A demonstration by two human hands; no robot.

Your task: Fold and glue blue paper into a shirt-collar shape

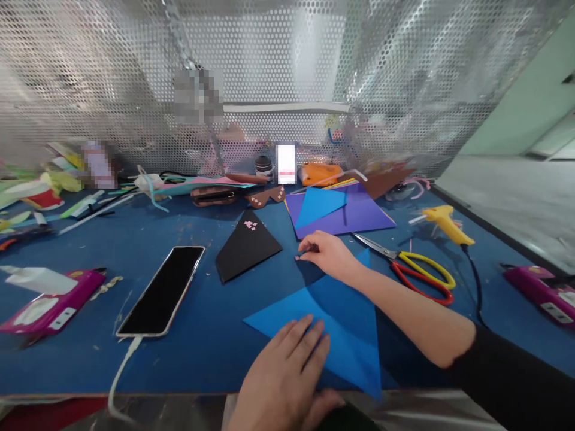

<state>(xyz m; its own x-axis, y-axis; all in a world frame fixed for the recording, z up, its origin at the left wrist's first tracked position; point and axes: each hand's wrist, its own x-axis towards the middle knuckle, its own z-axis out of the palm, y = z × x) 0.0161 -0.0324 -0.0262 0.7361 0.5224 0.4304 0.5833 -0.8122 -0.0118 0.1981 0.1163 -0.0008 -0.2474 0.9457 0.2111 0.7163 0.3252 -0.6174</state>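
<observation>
My left hand [283, 371] lies flat, fingers stretched, on the near part of a folded blue paper sheet [350, 305] at the table's front edge. Beyond that sheet, my right hand [327, 254] pinches a tiny pinkish piece [297, 257] between thumb and fingertip, just above the tabletop; its exact shape is too small to tell. To the left of this hand is a folded black paper [249, 251] with several small pink bits [250, 225] near its top. Behind the hand, another blue paper piece [318, 206] rests on purple sheets [363, 209].
Scissors [417, 269] with red and yellow handles and a yellow glue gun [449, 224] lie to the right. A phone [162, 290] on a cable and a magenta power strip [58, 305] are on the left. Craft scraps line the back below a perforated metal panel [278, 54].
</observation>
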